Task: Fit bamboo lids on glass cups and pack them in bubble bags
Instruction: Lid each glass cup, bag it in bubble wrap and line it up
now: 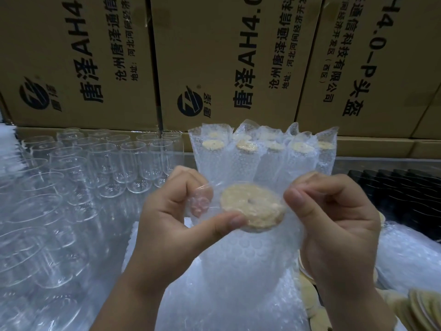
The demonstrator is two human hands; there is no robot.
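Note:
A glass cup with a round bamboo lid [253, 207] on top sits inside a clear bubble bag [245, 256], held upright in front of me. My left hand [176, 225] pinches the bag's mouth at the left edge, thumb against the lid's rim. At the right edge of the mouth, my right hand [334, 223] pinches the film between curled fingers. The cup's glass body is hidden by the bubble film.
Several bagged, lidded cups [262, 149] stand in a row behind. Many bare glass cups [100, 168] fill the left side. Loose bamboo lids [422, 309] lie at lower right, with a stack of bubble bags [410, 256] and a black tray [401, 187]. Cardboard boxes [214, 56] wall the back.

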